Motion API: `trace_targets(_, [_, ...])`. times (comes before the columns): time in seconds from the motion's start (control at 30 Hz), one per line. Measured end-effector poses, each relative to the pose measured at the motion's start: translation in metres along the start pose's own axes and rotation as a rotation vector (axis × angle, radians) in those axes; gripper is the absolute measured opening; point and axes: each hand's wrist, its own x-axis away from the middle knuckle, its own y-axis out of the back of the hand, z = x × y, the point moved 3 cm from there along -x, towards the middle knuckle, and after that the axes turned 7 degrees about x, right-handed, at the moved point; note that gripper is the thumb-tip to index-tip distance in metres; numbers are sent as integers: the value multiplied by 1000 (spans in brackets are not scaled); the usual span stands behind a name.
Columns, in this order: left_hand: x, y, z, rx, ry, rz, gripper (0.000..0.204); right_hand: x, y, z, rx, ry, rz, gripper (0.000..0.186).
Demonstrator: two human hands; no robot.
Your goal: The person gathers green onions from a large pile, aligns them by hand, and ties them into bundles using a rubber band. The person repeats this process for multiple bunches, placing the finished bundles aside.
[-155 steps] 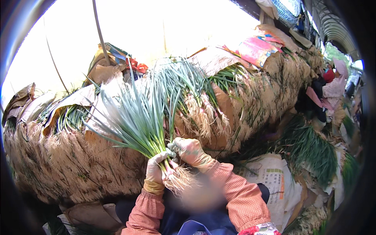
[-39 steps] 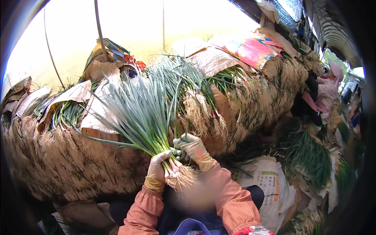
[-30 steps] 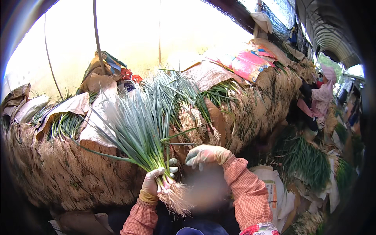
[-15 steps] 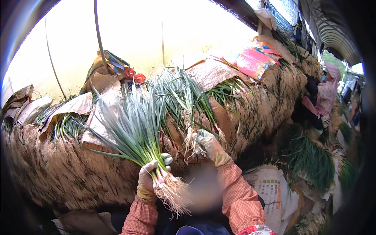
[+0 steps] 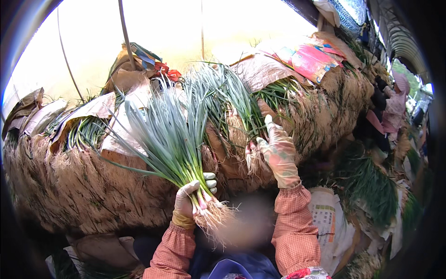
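My left hand (image 5: 186, 200), in a pale stained glove, grips a fanned bunch of green onions (image 5: 181, 158) near its pink bulbs, its long leaves pointing up and left and its pale roots hanging below my fingers. Farther up and to the right, my gloved right hand (image 5: 278, 151) has its fingers apart, index raised, against a loose clump of green onions (image 5: 252, 156) lying on the pile's front, roots downward; whether it touches them is unclear. Both forearms wear orange checked sleeves.
A long pile of root-outward onions (image 5: 83, 186) crosses ahead, topped with paper sacks (image 5: 265, 69). A translucent sheet wall with poles stands behind. At right are a co-worker in pink (image 5: 395, 107), dark green leaves (image 5: 367, 186) and a printed sack (image 5: 327, 228). A blue container (image 5: 230, 269) sits below.
My right hand has left the held bunch and moved up and rightward to the clump on the pile, its fingers now spread. My left hand still holds its bunch.
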Motion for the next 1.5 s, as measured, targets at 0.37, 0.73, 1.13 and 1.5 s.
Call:
trace_targets(0.37, [15, 26, 1, 118, 204, 86, 49, 11, -103, 81, -1200, -295, 814, 22])
trace_targets(0.73, [18, -14, -13, 98, -98, 158, 45, 22, 43, -61, -1368, -411, -220, 46])
trace_targets(1.13, [-1, -50, 22, -148, -56, 85, 53, 57, 12, 22, -616, -253, 405, 34])
trace_targets(1.5, [9, -34, 21, 1, -23, 11, 34, 40, -39, 56, -964, -24, 467, 49])
